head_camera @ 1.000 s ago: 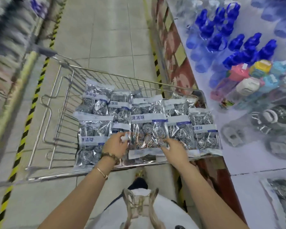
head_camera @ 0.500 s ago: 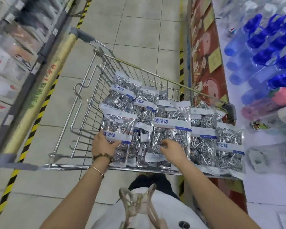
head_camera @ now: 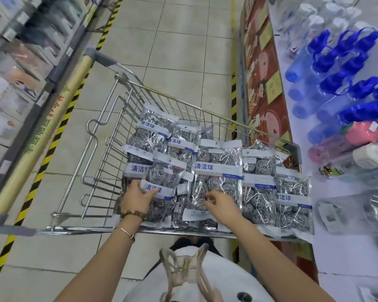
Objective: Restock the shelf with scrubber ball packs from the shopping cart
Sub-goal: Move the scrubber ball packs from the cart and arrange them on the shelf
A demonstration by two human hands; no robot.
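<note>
Several silver scrubber ball packs with white and blue labels lie piled in the wire shopping cart (head_camera: 100, 162) in front of me. My left hand (head_camera: 136, 198) grips a small pack (head_camera: 165, 174) by its lower edge, thumb on the label, and the pack tilts up above the pile. Just to the right, the curled fingers of my right hand (head_camera: 219, 202) pinch the plastic of a larger pack (head_camera: 216, 177). More packs (head_camera: 292, 199) hang over the cart's right side. The white shelf (head_camera: 347, 253) is on my right.
Blue-capped bottles (head_camera: 345, 62) and coloured containers (head_camera: 362, 134) fill the far part of the right shelf. Blurred packs (head_camera: 345, 214) lie on the shelf beside the cart. The cart's tan handle bar (head_camera: 52, 120) points to another shelf at the left. Tiled aisle floor (head_camera: 172, 51) lies ahead.
My left hand has taken hold of a small pack and tipped it up from the pile. My right hand's fingers have curled on the larger pack. The view swung left.
</note>
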